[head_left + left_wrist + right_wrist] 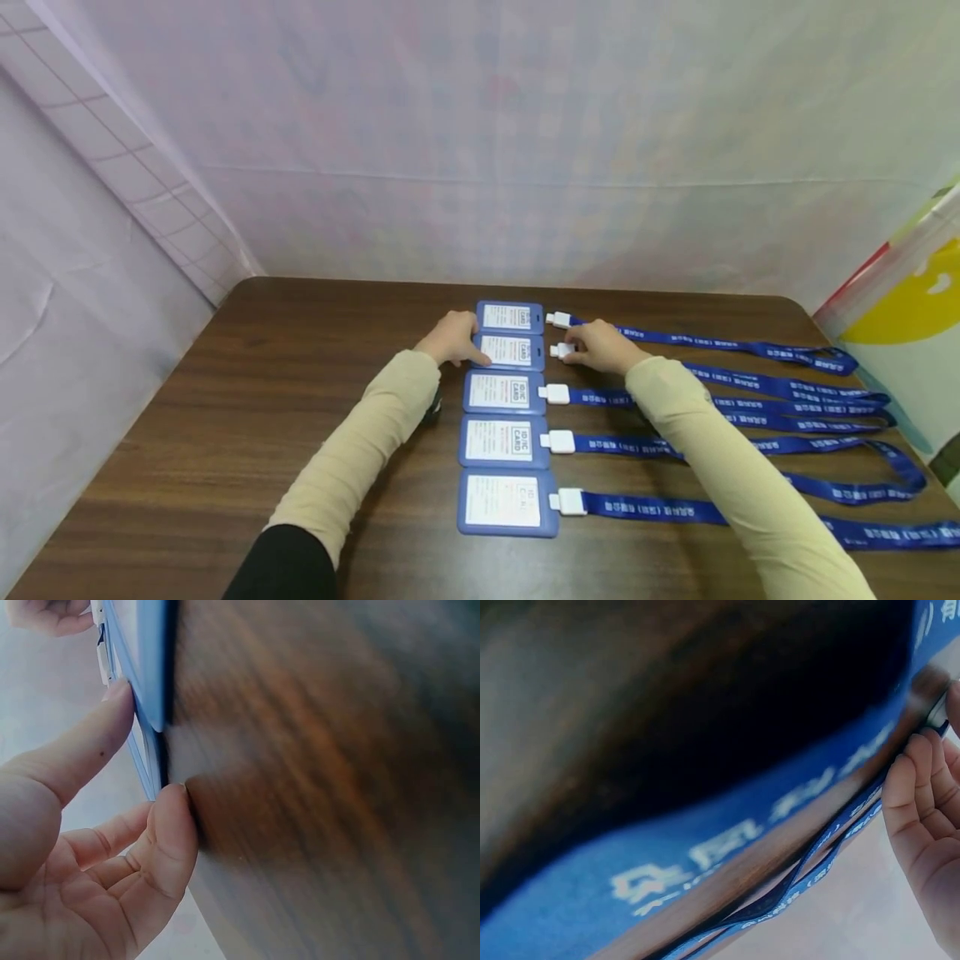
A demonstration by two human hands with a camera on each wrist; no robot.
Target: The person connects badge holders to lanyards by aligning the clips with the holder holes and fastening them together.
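Observation:
Several blue ID card holders with white inserts lie in a column at the middle of the table. My left hand (452, 337) grips the left end of the second ID card holder from the back (504, 351); its thumb (109, 739) lies on the holder and its fingertips are at the edge. To the right, my right hand (603, 347) pinches the white plastic clip (564, 351) of a blue lanyard, just short of the holder's slotted end. The farthest holder (510, 317) lies beside a lanyard clip (559, 319), with a small gap between them.
The three nearer holders (501, 392) have white clips (557, 394) at their right ends. Printed blue lanyards (765, 348) run rightward, partly under my right forearm. The brown wooden table (300, 367) meets a pale curtain (480, 208) at the back.

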